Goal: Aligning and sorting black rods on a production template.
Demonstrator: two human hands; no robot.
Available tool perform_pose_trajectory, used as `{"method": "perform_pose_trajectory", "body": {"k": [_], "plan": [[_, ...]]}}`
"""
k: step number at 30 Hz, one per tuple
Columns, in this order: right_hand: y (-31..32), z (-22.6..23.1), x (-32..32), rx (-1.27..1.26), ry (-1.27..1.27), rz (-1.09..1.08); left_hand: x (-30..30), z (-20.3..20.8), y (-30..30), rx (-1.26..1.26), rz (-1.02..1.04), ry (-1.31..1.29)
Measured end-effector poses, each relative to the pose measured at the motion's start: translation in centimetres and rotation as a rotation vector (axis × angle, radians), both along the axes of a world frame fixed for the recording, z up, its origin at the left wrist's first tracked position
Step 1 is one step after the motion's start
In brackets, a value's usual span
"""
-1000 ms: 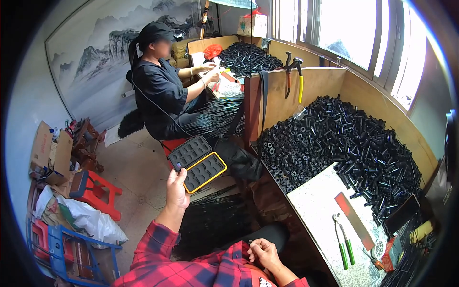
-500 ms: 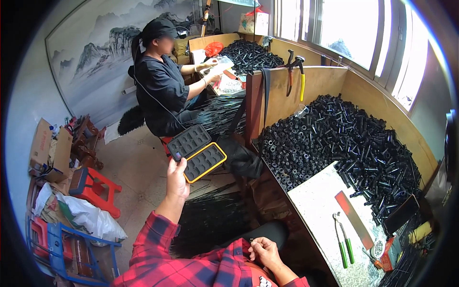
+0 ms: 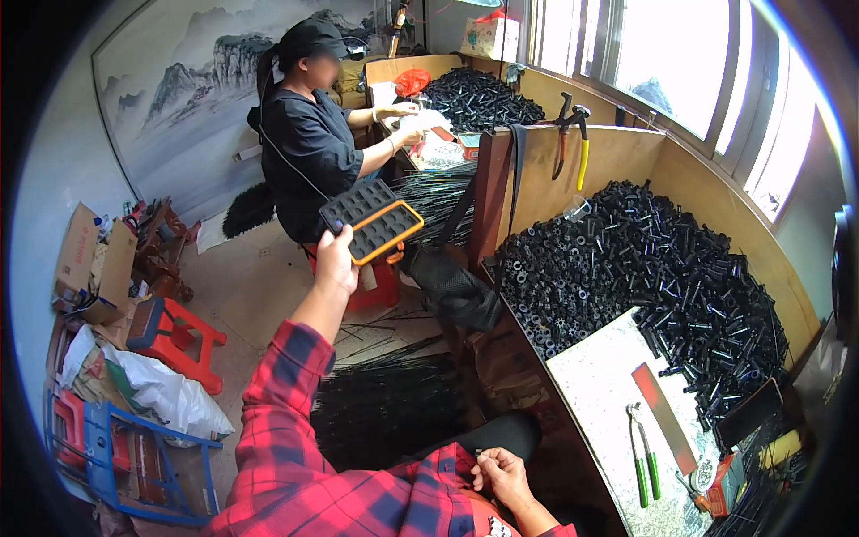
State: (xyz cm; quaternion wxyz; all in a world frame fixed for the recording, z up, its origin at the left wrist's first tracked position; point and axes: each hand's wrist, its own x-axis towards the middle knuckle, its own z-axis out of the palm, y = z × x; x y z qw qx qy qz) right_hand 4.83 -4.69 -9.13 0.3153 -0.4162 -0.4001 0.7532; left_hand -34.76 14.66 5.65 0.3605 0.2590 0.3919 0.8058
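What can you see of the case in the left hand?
The case is black, plastic-looking and open: two halves meeting along one side, both showing dark, shaped slots that look vacant; the near half has a yellow-orange rim. Held out tilted in midair, it is gripped at its left end by the left hand.

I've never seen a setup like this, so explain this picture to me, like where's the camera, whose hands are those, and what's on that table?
There's no machine here, just a person's bare hands. A wide camera on that person's head looks down at them, which is why straight edges bend near the rim. The left hand holds up an open case, dark with an orange-yellow edge. The right hand is near the lap; whatever it may pinch is too small to make out. On the table to the right are a heap of black parts and green-handled pliers. Beyond sits a co-worker.
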Motion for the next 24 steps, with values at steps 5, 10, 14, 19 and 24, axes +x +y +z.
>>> {"method": "perform_pose_trajectory", "body": {"k": [5,10,14,19,24], "plan": [[0.1,0.3,0.2,0.004,-0.046,-0.001,-3.3,3.4,5.6,0.068,0.107,0.029],[0.3,0.6,-0.1,-0.001,-0.045,-0.010,-4.6,6.7,11.3,0.109,0.221,0.059],[0.3,1.9,-0.9,0.110,-0.100,-0.082,-3.3,7.9,15.5,0.017,0.287,0.133],[1.6,3.7,-1.3,0.083,-0.160,-0.079,0.4,6.0,20.1,-0.040,0.166,0.228],[2.4,3.9,-1.2,0.065,-0.209,-0.050,3.1,2.2,24.5,-0.076,0.123,0.268]]}}
